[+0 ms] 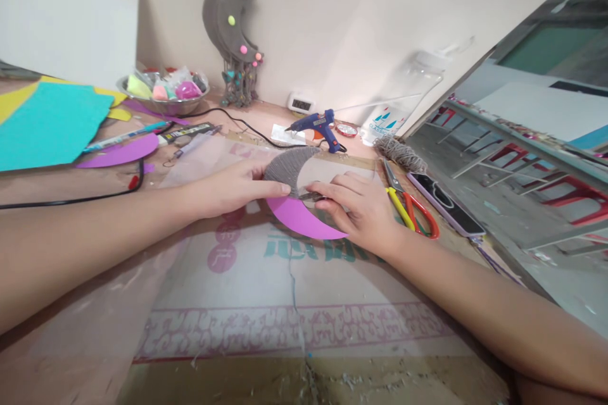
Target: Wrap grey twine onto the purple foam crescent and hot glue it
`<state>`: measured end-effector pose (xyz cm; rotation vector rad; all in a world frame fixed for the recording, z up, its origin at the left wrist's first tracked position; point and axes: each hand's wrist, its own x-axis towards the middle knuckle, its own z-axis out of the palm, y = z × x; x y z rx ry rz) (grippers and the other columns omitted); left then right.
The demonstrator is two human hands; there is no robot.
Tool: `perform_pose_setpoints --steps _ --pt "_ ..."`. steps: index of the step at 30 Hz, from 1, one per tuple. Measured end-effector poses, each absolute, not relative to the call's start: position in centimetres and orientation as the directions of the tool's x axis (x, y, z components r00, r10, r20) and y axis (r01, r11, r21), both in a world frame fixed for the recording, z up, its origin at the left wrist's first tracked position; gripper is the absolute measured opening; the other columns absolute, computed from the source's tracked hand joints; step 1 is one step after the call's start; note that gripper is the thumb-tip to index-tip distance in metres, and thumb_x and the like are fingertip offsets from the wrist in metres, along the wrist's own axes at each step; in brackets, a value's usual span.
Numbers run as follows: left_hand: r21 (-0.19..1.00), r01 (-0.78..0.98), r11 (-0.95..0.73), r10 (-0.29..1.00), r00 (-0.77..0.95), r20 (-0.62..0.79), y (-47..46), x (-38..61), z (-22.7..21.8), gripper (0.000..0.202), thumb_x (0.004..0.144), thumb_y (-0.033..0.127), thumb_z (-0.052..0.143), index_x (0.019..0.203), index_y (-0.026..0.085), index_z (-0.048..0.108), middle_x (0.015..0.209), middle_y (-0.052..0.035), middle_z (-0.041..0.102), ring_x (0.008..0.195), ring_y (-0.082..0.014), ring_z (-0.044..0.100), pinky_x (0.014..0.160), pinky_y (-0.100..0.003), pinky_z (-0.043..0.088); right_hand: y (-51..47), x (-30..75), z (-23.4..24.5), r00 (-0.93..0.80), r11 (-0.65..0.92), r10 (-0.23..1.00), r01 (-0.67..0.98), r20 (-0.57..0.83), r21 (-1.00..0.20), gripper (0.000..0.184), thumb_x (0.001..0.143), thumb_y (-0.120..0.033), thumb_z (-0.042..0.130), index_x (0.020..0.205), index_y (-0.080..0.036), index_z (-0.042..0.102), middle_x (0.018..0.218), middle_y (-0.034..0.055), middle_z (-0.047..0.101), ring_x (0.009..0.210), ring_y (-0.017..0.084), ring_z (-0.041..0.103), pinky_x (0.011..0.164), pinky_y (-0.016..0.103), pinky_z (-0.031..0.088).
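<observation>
In front of the blue glue gun [316,125], a thin purple crescent [304,220], partly wrapped with grey yarn [284,172], is held in both hands. By the left hand [237,188] it is clamped at the wrapped part, with the thumb laid on top. The fingers of the right hand [356,205] are brought together on a small grey bunch [311,197], probably yarn, beside the crescent's edge.

The crescent seems light and flexible, so its narrow tips could be bent easily; it is better gripped at its broad middle. The ribbed winding should give good friction, while the bare purple surface looks smoother and more slippery.

Nearer than the glue gun, a glossy, printed plastic sheet [228,294] is spread. To its right, a fuzzy grey skein [401,155] and metal-bladed scissors [408,207] with yellow and red handles are seen.
</observation>
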<state>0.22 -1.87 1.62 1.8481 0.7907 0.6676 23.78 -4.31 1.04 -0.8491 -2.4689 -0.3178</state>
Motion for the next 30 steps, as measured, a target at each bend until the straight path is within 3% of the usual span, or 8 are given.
perform_pose_setpoints --steps 5,14,19,24,30 --pt "0.918 0.185 -0.35 0.725 0.674 0.14 -1.5 0.08 1.12 0.03 0.081 0.031 0.055 0.107 0.018 0.064 0.1 -0.0021 0.069 0.101 -0.0204 0.059 0.093 -0.034 0.045 -4.26 23.78 1.05 -0.672 0.783 0.524 0.622 0.524 0.015 0.029 0.093 -0.033 0.047 0.104 -0.016 0.067 0.072 0.0042 0.06 0.067 0.015 0.053 0.061 0.028 0.039" --pt "0.932 0.229 -0.28 0.775 0.627 0.079 -1.92 0.08 1.57 0.016 0.079 0.034 0.058 0.081 0.019 0.064 0.063 0.0011 0.06 0.082 -0.0193 0.061 0.072 -0.028 0.05 -4.31 23.75 1.04 -0.683 0.764 0.525 0.641 0.508 0.072 0.029 0.093 -0.034 0.047 0.104 -0.016 0.066 0.073 0.0045 0.061 0.067 0.015 0.052 0.061 0.029 0.038" --pt "0.928 0.236 -0.29 0.767 0.637 0.078 -1.8 -0.07 1.36 0.019 0.079 0.037 0.059 0.084 0.019 0.064 0.073 0.0009 0.064 0.08 -0.0176 0.06 0.069 -0.026 0.049 -4.32 23.74 1.03 -0.687 0.772 0.522 0.633 0.505 0.064 0.029 0.092 -0.033 0.048 0.104 -0.015 0.067 0.074 0.0054 0.062 0.067 0.015 0.052 0.061 0.028 0.038" --pt "0.937 0.231 -0.26 0.776 0.627 0.061 -1.91 -0.14 1.41 0.02 0.079 0.039 0.06 0.073 0.02 0.062 0.066 0.0009 0.062 0.083 -0.0194 0.061 0.07 -0.027 0.05 -4.16 23.8 0.89 -0.687 0.775 0.523 0.63 0.505 0.054 0.028 0.093 -0.033 0.048 0.103 -0.015 0.067 0.072 0.0045 0.061 0.066 0.015 0.052 0.061 0.028 0.039" --pt "0.925 0.245 -0.29 0.753 0.655 0.062 -1.84 0.03 1.5 0.023 0.08 0.036 0.058 0.09 0.018 0.066 0.078 0.0006 0.066 0.079 -0.0165 0.059 0.075 -0.027 0.049 -4.06 23.9 0.71 -0.681 0.791 0.496 0.61 0.54 0.043 0.025 0.091 -0.03 0.051 0.102 -0.014 0.068 0.07 0.0039 0.062 0.065 0.014 0.051 0.061 0.027 0.039"
